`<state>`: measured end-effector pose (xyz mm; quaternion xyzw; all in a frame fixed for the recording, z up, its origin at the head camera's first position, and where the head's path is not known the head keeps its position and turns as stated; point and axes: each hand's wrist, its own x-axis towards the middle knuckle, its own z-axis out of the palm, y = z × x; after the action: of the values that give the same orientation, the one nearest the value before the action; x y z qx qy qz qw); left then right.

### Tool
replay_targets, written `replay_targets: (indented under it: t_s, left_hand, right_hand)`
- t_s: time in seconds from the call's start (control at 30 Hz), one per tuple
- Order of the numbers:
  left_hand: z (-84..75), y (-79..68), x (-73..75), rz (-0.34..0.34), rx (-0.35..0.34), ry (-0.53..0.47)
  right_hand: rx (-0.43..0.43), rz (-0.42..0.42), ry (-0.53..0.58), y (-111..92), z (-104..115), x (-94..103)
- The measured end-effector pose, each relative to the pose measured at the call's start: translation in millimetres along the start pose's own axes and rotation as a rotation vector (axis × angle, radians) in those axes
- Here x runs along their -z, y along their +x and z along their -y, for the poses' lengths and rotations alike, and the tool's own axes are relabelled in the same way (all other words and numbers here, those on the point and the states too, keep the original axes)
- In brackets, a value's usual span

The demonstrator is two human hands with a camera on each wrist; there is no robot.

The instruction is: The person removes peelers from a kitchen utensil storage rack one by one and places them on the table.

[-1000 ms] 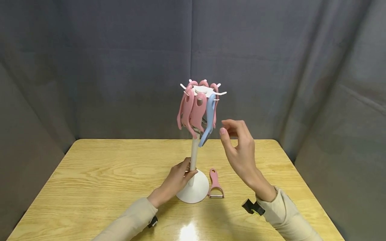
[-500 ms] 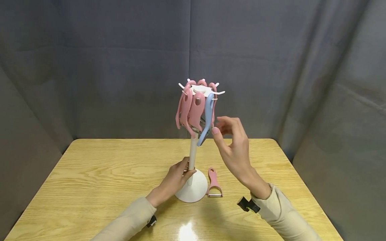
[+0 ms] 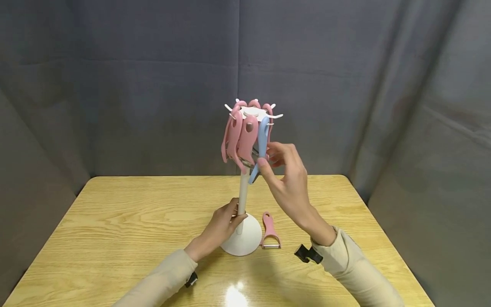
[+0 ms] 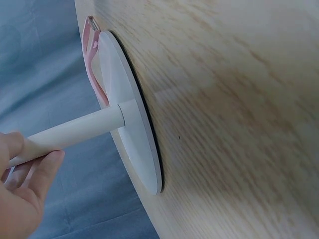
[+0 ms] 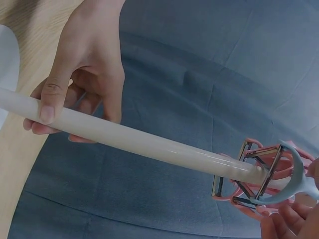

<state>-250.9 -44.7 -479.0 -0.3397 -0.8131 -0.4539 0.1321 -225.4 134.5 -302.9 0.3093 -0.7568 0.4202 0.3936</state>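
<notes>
A white stand (image 3: 243, 192) with a round base (image 3: 245, 245) and a ring of hooks at its top stands on the table. Several pink peelers (image 3: 247, 138) hang from the hooks, along with one blue peeler (image 3: 262, 138) at the front right. My left hand (image 3: 220, 224) grips the stand's pole low down, with thumb and fingers around it, as the left wrist view also shows. With thumb and fingers on either side, my right hand (image 3: 289, 181) pinches the blue peeler (image 5: 297, 181), which still hangs on its hook. Part of the right hand's grip is cut off in its wrist view.
Close to the right of the stand's base, a pink peeler (image 3: 270, 232) lies on the wooden table (image 3: 134, 217). Grey curtains (image 3: 153, 106) hang behind the table and at both sides.
My right hand has moved left from beside the stand to the blue peeler and taken hold of it. The left hand has kept its grip on the pole.
</notes>
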Motion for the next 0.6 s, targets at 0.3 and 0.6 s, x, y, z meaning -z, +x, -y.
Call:
replay_targets:
  t_s: [0.3,0.6]
  left_hand:
    - [-0.7,0.7,1.6,0.011,0.019,0.005]
    - [-1.6,-1.2,1.4,0.011,0.038,0.018]
  right_hand:
    - [-0.021,0.002,-0.071,0.9,0.9,-1.1]
    - [-0.005,-0.005,-0.084,0.9,3.9,-1.1]
